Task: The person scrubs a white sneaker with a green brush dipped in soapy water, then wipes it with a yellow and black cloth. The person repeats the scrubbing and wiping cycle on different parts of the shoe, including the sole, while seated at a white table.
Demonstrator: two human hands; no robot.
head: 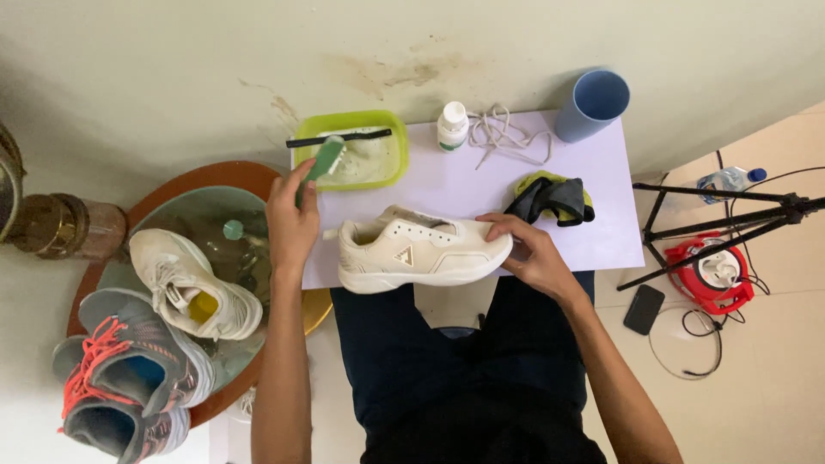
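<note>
I see L hand (292, 219) gripping green brush (325, 161) at edge of green basin (351, 120); R hand (531, 249) clasps toe of white shoe (421, 251) on table (601, 232).

A white sneaker (421, 251) lies unlaced on its sole across the bench's near edge, toe pointing right. A green brush (325, 161) tilts over the green tub (351, 123).
</note>
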